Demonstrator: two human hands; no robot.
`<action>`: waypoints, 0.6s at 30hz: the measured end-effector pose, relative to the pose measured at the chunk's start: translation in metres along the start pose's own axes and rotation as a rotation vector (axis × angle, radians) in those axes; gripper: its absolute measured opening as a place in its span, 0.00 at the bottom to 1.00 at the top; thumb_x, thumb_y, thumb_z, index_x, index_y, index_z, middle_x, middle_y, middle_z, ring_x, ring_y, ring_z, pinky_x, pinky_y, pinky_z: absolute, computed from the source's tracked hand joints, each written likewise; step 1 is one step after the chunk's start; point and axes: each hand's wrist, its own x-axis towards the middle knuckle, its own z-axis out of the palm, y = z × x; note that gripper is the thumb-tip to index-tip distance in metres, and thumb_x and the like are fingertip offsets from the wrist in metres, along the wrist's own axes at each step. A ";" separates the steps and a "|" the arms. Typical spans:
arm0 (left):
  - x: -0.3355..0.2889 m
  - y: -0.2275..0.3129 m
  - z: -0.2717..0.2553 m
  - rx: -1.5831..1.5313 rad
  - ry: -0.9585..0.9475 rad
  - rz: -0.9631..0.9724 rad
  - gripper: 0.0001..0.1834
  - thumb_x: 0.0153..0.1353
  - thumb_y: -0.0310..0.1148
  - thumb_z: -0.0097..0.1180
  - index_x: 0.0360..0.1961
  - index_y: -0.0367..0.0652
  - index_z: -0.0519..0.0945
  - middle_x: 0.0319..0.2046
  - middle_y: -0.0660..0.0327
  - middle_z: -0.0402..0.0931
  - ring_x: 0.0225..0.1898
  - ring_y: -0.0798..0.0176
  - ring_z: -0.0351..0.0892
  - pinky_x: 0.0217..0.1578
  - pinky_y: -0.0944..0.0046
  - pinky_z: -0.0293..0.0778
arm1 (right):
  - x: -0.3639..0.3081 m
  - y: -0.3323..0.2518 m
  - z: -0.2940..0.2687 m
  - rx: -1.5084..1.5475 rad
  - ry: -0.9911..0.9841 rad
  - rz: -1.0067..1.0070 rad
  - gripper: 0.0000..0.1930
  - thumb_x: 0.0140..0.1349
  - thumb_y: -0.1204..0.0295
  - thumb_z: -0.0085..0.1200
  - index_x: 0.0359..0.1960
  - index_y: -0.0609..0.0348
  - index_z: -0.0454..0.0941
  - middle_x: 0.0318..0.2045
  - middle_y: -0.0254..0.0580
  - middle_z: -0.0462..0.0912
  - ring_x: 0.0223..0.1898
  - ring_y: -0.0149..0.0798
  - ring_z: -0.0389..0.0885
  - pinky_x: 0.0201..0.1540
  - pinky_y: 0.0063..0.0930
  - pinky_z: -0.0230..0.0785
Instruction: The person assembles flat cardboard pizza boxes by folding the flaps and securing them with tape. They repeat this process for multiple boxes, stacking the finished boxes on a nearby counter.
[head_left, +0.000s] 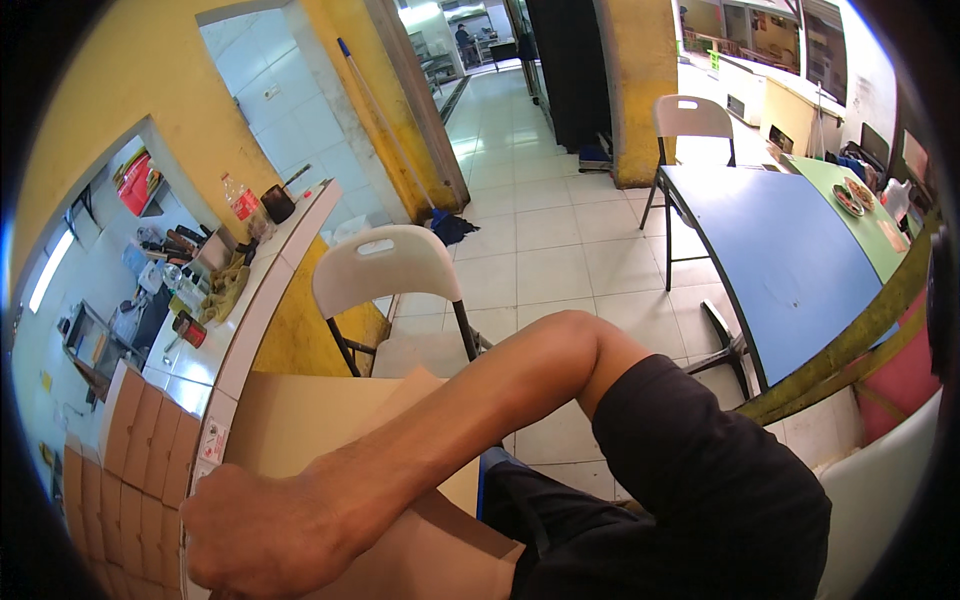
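Note:
My right arm reaches across from the right, and my right hand (265,530) is closed at the lower left. Its fingers curl away from view, so what they hold, if anything, is hidden. Under the forearm lies brown cardboard (300,410), flat and partly folded, on a table in front of me. A cardboard flap (440,555) shows below the forearm, near my lap. Beside the hand, folded cardboard boxes (140,450) are stacked in rows at the left. My left hand is out of sight.
A tiled counter ledge (235,370) runs along the left, holding a plastic bottle (240,197), a dark pot (277,204) and a can (189,329). A folding chair (385,275) stands beyond the cardboard. A blue table (790,250) is at the right, with another chair (692,118) behind it.

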 end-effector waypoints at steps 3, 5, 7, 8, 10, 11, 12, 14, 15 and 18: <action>-0.018 -0.001 -0.013 0.039 -0.004 -0.054 0.22 0.79 0.39 0.44 0.36 0.32 0.82 0.29 0.53 0.83 0.30 0.63 0.78 0.32 0.61 0.73 | -0.009 -0.002 -0.020 -0.005 -0.172 0.010 0.08 0.44 0.69 0.61 0.17 0.62 0.83 0.15 0.58 0.78 0.24 0.60 0.84 0.26 0.50 0.75; -0.019 0.006 -0.016 0.067 -0.001 -0.056 0.21 0.79 0.39 0.44 0.37 0.32 0.82 0.29 0.53 0.82 0.30 0.63 0.78 0.33 0.61 0.72 | -0.025 -0.004 -0.032 -0.011 -0.145 0.028 0.08 0.44 0.70 0.61 0.18 0.64 0.82 0.16 0.61 0.78 0.24 0.61 0.84 0.27 0.50 0.76; -0.020 0.001 -0.011 0.055 0.059 -0.057 0.19 0.78 0.39 0.47 0.38 0.32 0.82 0.31 0.55 0.82 0.32 0.64 0.77 0.35 0.62 0.72 | -0.032 -0.003 -0.037 -0.016 -0.199 0.034 0.08 0.46 0.71 0.59 0.19 0.64 0.80 0.17 0.60 0.78 0.25 0.62 0.84 0.27 0.51 0.75; -0.020 -0.003 -0.008 0.049 0.090 -0.050 0.19 0.77 0.39 0.48 0.39 0.33 0.82 0.31 0.55 0.81 0.33 0.64 0.76 0.36 0.62 0.71 | -0.035 0.002 -0.042 -0.031 -0.261 0.045 0.08 0.49 0.71 0.59 0.19 0.63 0.77 0.18 0.58 0.79 0.26 0.61 0.83 0.27 0.51 0.73; -0.023 -0.011 -0.004 0.040 0.160 -0.058 0.17 0.76 0.39 0.51 0.40 0.33 0.81 0.33 0.57 0.80 0.34 0.65 0.76 0.39 0.63 0.70 | -0.045 0.010 -0.043 -0.006 -0.289 0.079 0.07 0.52 0.73 0.58 0.21 0.61 0.75 0.20 0.56 0.80 0.28 0.60 0.83 0.29 0.50 0.73; -0.027 -0.016 -0.002 0.039 0.207 -0.063 0.17 0.75 0.39 0.52 0.40 0.33 0.81 0.34 0.57 0.80 0.35 0.65 0.75 0.40 0.63 0.70 | -0.050 0.015 -0.042 0.035 -0.258 0.101 0.05 0.53 0.74 0.58 0.23 0.61 0.76 0.21 0.55 0.81 0.29 0.59 0.84 0.30 0.49 0.74; -0.030 -0.023 0.000 0.039 0.267 -0.070 0.16 0.75 0.39 0.53 0.41 0.33 0.81 0.34 0.58 0.80 0.36 0.65 0.75 0.41 0.63 0.70 | -0.055 0.022 -0.045 0.068 -0.243 0.094 0.04 0.53 0.76 0.58 0.24 0.62 0.76 0.23 0.53 0.82 0.30 0.58 0.84 0.31 0.47 0.75; -0.041 -0.040 -0.003 0.041 0.428 -0.095 0.15 0.73 0.39 0.56 0.42 0.33 0.81 0.36 0.59 0.79 0.37 0.66 0.74 0.43 0.64 0.69 | -0.060 0.034 -0.053 0.102 -0.246 0.122 0.03 0.51 0.79 0.59 0.26 0.62 0.78 0.25 0.50 0.83 0.31 0.55 0.85 0.33 0.45 0.76; -0.050 -0.046 -0.005 0.063 0.505 -0.136 0.15 0.73 0.39 0.57 0.42 0.34 0.81 0.37 0.60 0.78 0.38 0.66 0.74 0.44 0.64 0.68 | -0.061 0.041 -0.053 0.114 -0.263 0.145 0.04 0.50 0.81 0.60 0.27 0.63 0.78 0.26 0.49 0.84 0.31 0.55 0.85 0.33 0.44 0.76; -0.063 -0.073 -0.002 -0.002 0.761 -0.281 0.15 0.71 0.38 0.61 0.44 0.34 0.81 0.39 0.62 0.77 0.41 0.67 0.72 0.48 0.65 0.67 | -0.083 0.068 -0.074 -0.049 -0.185 0.303 0.06 0.56 0.81 0.65 0.34 0.68 0.83 0.28 0.47 0.86 0.29 0.42 0.87 0.35 0.31 0.79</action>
